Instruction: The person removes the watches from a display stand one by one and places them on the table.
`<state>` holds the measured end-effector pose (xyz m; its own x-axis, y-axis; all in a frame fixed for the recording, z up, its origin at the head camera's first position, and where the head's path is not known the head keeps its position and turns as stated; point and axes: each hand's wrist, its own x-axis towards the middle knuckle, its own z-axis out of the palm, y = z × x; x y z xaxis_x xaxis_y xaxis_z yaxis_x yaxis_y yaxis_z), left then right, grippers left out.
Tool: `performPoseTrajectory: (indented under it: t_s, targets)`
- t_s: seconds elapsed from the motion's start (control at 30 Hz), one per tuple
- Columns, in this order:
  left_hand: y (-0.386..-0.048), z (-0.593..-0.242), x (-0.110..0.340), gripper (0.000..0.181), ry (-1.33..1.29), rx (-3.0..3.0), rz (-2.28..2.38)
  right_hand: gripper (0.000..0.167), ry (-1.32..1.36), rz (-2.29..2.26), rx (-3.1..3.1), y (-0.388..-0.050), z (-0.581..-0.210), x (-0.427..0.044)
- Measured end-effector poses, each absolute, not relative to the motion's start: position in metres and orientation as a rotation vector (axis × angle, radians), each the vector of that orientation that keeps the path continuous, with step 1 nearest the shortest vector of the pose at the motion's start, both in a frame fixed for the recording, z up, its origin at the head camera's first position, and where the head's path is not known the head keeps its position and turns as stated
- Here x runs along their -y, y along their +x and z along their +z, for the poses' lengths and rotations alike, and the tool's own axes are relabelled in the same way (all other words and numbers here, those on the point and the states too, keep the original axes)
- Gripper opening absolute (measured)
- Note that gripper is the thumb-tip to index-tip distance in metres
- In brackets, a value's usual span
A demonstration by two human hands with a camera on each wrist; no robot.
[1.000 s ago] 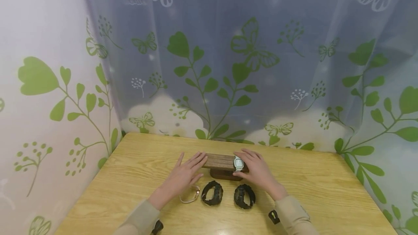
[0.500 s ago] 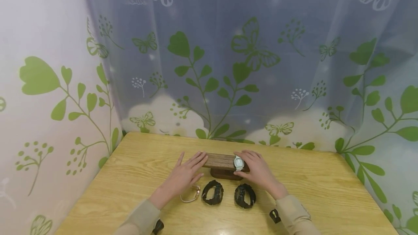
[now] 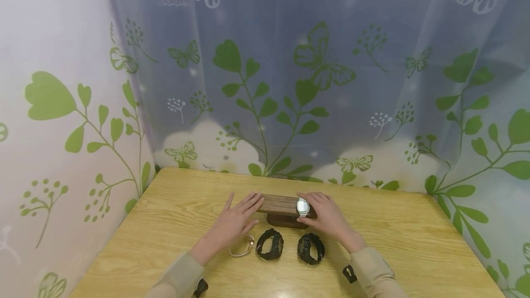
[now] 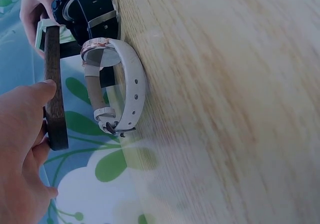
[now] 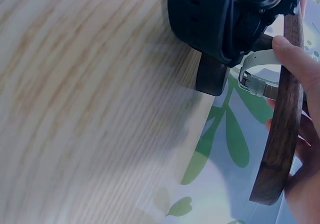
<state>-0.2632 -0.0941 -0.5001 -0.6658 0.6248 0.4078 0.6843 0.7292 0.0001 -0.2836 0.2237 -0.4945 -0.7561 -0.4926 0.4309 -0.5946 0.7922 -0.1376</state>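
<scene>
A dark wooden watch stand (image 3: 277, 204), with a long bar over a lower base (image 3: 286, 221), stands near the middle of the table. A pale mint wristwatch (image 3: 303, 206) is looped around the bar's right part, face up. My left hand (image 3: 229, 225) holds the bar's left end. In the left wrist view its thumb (image 4: 46, 90) lies on the bar with the other fingers behind. My right hand (image 3: 330, 217) pinches the mint watch between thumb and fingers, at the upper and lower strap. The far side of the bar is partly hidden by the right hand.
In front of the stand lie a white-strapped watch (image 4: 134, 84) and two black watches, one left (image 3: 276, 245) and one right (image 3: 304, 248). Small black objects show beside the left sleeve (image 3: 200, 287) and right sleeve (image 3: 349, 273). A patterned curtain (image 3: 265, 82) hangs behind the wooden table (image 3: 186, 197).
</scene>
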Motion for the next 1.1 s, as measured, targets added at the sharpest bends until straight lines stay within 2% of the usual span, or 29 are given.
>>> performPoseTrajectory:
  t_s: [1.1]
  targets:
    - [-0.265,-0.503,0.094,0.063,-1.002,2.554,-0.253,0.072,0.806,0.327,2.557,-0.278,-0.492,-0.239]
